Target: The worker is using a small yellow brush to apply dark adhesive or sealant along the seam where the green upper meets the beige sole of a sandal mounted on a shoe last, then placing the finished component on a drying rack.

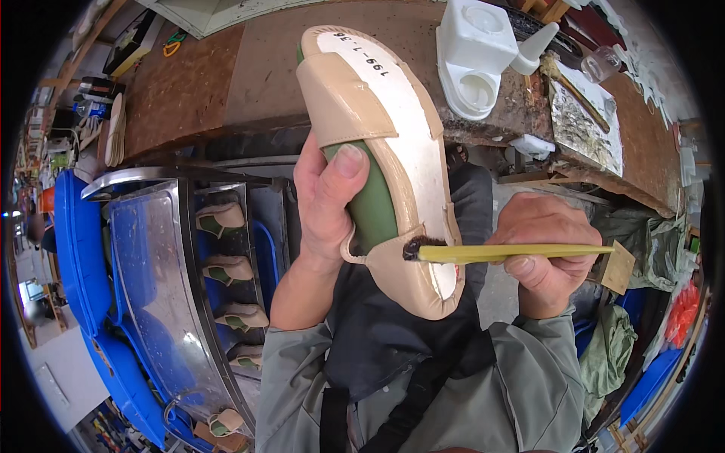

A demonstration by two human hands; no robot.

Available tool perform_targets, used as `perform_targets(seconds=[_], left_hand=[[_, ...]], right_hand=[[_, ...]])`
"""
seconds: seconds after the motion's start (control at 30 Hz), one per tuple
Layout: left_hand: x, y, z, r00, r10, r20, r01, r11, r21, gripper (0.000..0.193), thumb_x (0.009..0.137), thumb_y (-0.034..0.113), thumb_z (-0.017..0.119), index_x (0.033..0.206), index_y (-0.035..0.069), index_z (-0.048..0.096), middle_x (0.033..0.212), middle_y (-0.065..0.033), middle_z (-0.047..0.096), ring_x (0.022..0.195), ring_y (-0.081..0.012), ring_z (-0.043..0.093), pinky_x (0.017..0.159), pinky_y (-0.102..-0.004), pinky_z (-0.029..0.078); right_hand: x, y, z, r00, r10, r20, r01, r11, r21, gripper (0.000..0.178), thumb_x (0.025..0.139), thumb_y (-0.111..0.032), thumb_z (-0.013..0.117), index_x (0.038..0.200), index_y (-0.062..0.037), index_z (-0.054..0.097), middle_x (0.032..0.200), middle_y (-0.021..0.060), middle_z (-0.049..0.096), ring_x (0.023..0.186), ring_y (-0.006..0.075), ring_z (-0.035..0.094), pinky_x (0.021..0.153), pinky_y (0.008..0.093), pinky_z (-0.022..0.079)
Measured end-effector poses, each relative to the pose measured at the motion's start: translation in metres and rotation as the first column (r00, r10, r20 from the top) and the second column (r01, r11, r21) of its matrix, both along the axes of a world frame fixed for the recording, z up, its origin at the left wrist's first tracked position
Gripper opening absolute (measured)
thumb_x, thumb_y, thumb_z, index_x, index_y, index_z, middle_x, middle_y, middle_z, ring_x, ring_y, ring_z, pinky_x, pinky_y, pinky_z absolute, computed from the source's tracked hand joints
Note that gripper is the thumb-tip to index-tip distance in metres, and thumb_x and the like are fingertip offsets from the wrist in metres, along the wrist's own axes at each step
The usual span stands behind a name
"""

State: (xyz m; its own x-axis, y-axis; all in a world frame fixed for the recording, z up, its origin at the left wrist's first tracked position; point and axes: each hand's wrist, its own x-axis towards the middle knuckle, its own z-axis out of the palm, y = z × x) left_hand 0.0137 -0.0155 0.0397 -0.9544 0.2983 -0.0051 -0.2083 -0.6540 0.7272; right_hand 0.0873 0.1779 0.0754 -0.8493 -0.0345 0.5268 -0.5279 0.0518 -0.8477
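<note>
My left hand (pixel 332 189) grips a beige sandal upper (pixel 351 98) stretched over a green shoe last (pixel 374 204), held sole side partly up. A white insole (pixel 400 113) runs along its underside, with the beige edges folded over its rim. In my right hand (pixel 547 245) is a brush with a flat yellow handle (pixel 483 254), pinched between thumb and fingers. Its dark bristles (pixel 414 248) touch the folded beige edge near the lower end of the insole. A glossy wet-looking film shows along that edge.
Behind the shoe stands a brown workbench (pixel 264 75) bearing a white plastic container (pixel 476 53). A stained board (pixel 585 113) lies at its right. To my left a metal rack (pixel 155 257) holds several similar shoes (pixel 229 269), beside blue bins (pixel 79 249).
</note>
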Motion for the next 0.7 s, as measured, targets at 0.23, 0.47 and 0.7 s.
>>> perform_targets(seconds=[0.23,0.47,0.7], left_hand=[[0.015,-0.006,0.016,1.000,0.025,0.010,-0.025,0.998,-0.053,0.051,0.087,0.033,0.057,0.120,-0.004,0.047,0.105,-0.0143,0.060,0.090,-0.0187,0.062,0.080,-0.0293,0.050],[0.026,-0.004,0.019,0.987,-0.083,0.136,0.090,0.995,-0.052,0.047,0.090,0.035,0.051,0.117,-0.003,0.049,0.101,-0.0130,0.062,0.085,-0.0174,0.063,0.076,-0.0291,0.052],[0.032,0.003,0.007,0.903,-0.310,0.297,0.307,0.950,0.058,0.041,0.093,0.036,0.047,0.112,0.001,0.054,0.094,-0.0103,0.065,0.079,-0.0157,0.065,0.071,-0.0282,0.053]], right_hand=[[0.020,0.000,0.006,0.977,0.149,-0.155,-0.143,0.989,0.043,0.017,0.068,-0.005,0.073,0.079,0.0049,0.066,0.068,0.0142,0.066,0.052,0.0213,0.061,0.047,0.0298,0.047],[0.022,0.002,0.005,0.913,0.293,-0.284,-0.292,0.955,0.047,0.018,0.069,-0.005,0.072,0.082,0.0071,0.066,0.070,0.0161,0.066,0.054,0.0220,0.064,0.045,0.0290,0.046],[0.015,0.000,0.008,0.905,0.354,-0.237,-0.375,0.926,-0.047,0.020,0.069,-0.009,0.075,0.078,0.0075,0.067,0.066,0.0160,0.065,0.048,0.0221,0.059,0.043,0.0282,0.045]])
